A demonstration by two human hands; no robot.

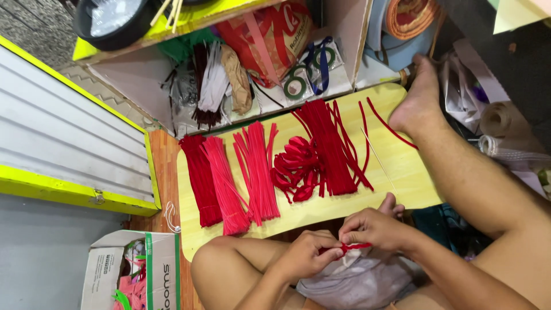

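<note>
A cardboard box [132, 270] stands at the lower left beside a white corrugated panel [63, 126]. On the yellow bench [402, 172] lie bundles of dark red stems [201, 178], pink stems [227, 183], more pink ones [258, 169], then curled red ribbon [295, 166] and loose red stems [330, 143]. An open box of supplies [252, 63] sits behind, and a bare foot [416, 97] rests on the bench edge. Below, the left hand [307, 255] and right hand [373, 229] meet over the lap, fingers pinched closed on a small red piece [350, 248], probably a twisted stem.
</note>
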